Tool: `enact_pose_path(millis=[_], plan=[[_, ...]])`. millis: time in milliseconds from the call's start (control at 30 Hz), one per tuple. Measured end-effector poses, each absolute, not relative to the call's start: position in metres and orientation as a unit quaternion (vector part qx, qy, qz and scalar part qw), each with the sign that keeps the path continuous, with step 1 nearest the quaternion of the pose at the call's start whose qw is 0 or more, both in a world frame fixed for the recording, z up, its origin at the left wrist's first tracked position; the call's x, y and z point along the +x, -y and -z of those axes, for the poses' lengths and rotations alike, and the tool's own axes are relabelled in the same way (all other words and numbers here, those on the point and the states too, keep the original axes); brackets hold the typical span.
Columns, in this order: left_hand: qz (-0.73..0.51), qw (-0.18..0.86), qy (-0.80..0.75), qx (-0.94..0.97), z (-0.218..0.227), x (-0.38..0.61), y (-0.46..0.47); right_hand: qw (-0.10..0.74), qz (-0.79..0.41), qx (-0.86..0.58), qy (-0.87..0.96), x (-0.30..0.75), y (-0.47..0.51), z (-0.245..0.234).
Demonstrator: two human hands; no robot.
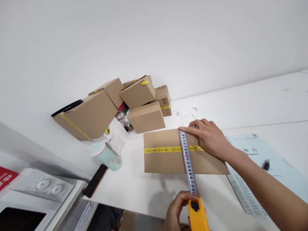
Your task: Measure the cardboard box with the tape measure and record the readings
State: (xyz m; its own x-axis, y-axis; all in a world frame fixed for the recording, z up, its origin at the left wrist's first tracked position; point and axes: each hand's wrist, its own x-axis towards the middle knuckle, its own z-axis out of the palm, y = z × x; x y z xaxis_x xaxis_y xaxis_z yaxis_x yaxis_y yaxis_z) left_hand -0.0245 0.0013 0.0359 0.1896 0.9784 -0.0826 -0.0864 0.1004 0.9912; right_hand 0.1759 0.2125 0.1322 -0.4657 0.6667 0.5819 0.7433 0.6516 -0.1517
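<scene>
A brown cardboard box (163, 163) with a yellow printed tape strip sits on the white table. Across its top runs the extended metal blade (187, 162) of a tape measure, from the far edge past the near edge. My right hand (207, 137) pinches the blade's end at the box's far edge, its other fingers resting over the box. Below the near edge, my left hand (174, 219) is wrapped round the yellow tape measure case (200, 221). The fingers under the case are partly hidden.
Several cardboard boxes (147, 118) are stacked against the wall. A mint tumbler (109, 157) lies tilted near the table's left edge, beside a black bar (96, 180). Pale blue printed sheets (262, 154) lie at right with a small black object (266, 164). A white microwave (40, 192) stands at lower left.
</scene>
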Motion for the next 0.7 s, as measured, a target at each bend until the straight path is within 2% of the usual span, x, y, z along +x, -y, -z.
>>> enact_pose_path(millis=[233,400,467,567,700], plan=[[-0.448,0.609,-0.428,0.495,-0.036,-0.029,-0.002,0.320,0.077,-0.407,0.852,0.175,-0.211,-0.130],[-0.498,0.703,-0.370,0.349,-0.030,-0.024,0.004,0.372,0.111,-0.432,0.814,0.175,-0.197,-0.124],[-0.541,0.706,-0.329,0.317,-0.030,-0.022,0.008,0.395,0.136,-0.420,0.806,0.172,-0.181,-0.120],[-0.591,0.672,-0.309,0.321,-0.038,-0.022,0.012,0.438,0.184,-0.397,0.786,0.162,-0.149,-0.100],[-0.529,0.689,-0.350,0.351,-0.051,-0.026,0.015,0.451,0.208,-0.380,0.780,0.148,-0.111,-0.055]])
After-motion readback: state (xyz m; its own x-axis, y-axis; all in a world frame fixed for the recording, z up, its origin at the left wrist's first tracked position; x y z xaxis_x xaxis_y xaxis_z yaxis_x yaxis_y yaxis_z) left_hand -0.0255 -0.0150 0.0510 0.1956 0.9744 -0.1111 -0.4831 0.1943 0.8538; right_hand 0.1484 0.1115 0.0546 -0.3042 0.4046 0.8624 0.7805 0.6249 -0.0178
